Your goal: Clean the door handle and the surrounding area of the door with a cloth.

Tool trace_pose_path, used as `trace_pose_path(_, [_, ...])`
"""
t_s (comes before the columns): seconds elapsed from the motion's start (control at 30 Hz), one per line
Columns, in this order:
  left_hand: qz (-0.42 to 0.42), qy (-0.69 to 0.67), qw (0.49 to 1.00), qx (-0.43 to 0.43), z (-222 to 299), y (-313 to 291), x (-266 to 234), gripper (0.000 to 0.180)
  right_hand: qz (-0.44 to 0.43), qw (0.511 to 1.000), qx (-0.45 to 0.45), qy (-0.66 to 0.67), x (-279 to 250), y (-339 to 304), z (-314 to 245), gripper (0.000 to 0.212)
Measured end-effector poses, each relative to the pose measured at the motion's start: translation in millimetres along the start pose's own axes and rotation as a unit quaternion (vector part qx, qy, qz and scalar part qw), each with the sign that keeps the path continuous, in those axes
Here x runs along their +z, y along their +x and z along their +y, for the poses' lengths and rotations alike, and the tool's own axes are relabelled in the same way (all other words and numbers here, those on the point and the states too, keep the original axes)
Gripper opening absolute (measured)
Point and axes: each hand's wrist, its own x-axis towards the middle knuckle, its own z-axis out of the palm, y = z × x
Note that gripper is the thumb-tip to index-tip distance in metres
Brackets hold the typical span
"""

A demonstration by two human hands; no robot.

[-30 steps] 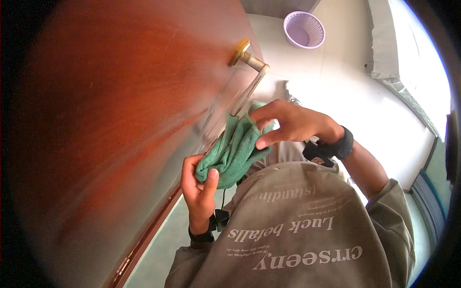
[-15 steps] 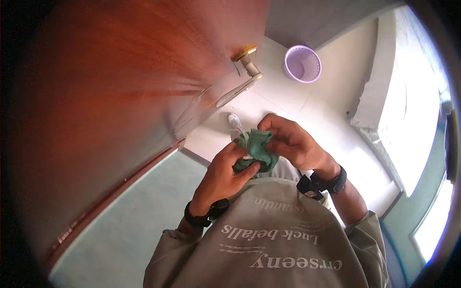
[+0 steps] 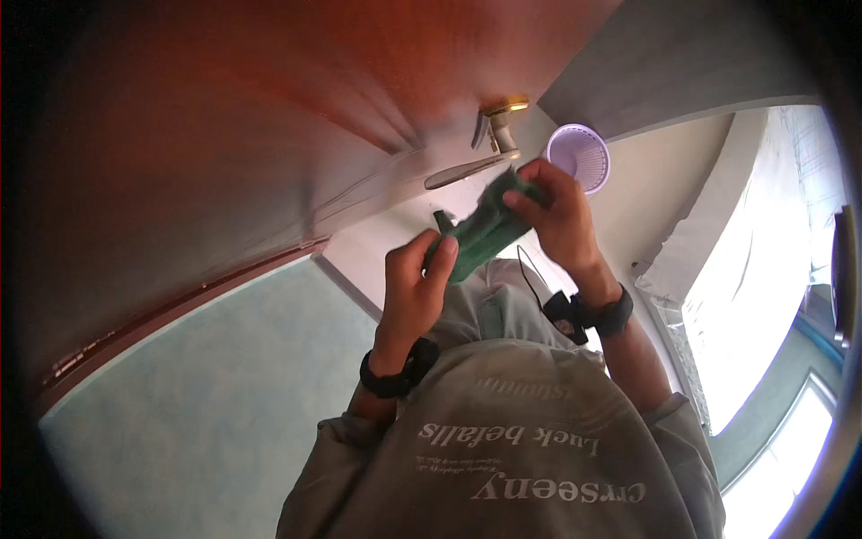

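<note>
A green cloth [image 3: 489,225] is stretched between my two hands, in front of the door and above my legs. My left hand [image 3: 417,274] pinches its lower left end, thumb on top. The upper right end is gripped by my right hand [image 3: 555,211] between thumb and fingers. The cloth slants upward to the right and is slightly blurred. Just beyond it is a metal door handle [image 3: 471,169], apart from the cloth.
A reddish-brown door [image 3: 269,117] fills the upper left. A purple basket [image 3: 579,157] stands on the floor beyond my right hand. To the right is a bright white-covered surface [image 3: 736,296]. A pale green wall [image 3: 224,386] lies at the lower left.
The cloth was bunched between my hands and is now pulled out lengthwise. My hands have moved farther apart and upward in the picture. The view has shifted.
</note>
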Motion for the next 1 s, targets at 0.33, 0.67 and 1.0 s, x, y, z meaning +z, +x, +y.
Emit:
trace_pose_path(0.33, [0.139,0.094,0.981,0.095,-38,98,8,0.04,0.295,0.9,-0.11,-0.3,20,55,50,0.031])
trace_pose_path(0.67, [0.098,-0.02,0.988,0.119,-44,109,3,0.036,-0.02,0.965,0.111,-0.237,15,70,18,0.047])
trace_pose_path(1.0, [-0.083,0.087,0.991,0.063,-30,121,-8,0.029,-0.14,0.97,0.186,-0.064,-6,90,23,0.032])
